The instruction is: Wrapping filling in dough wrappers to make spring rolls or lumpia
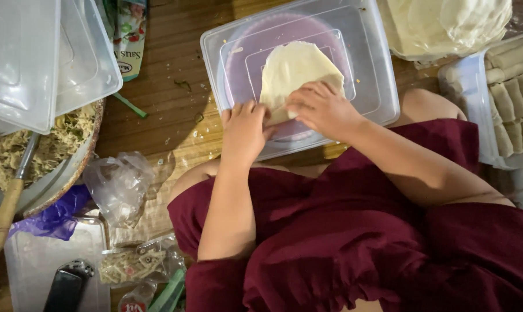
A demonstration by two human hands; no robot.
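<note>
A pale, thin dough wrapper [293, 66] lies on an upturned clear plastic lid [365, 52] on the wooden floor. My left hand [244, 130] presses on the wrapper's near left edge with its fingers flat. My right hand [322, 107] has its fingers curled over the near edge of the wrapper, folding it. The part of the wrapper under both hands is hidden.
A round bowl [77, 164] of shredded filling with a wooden-handled spoon [7, 208] sits at the left, under clear box lids [36, 52]. A tray of rolled pieces [512, 98] and a stack of wrappers [446, 23] stand at the right. Crumpled plastic bags [117, 185] lie near my knee.
</note>
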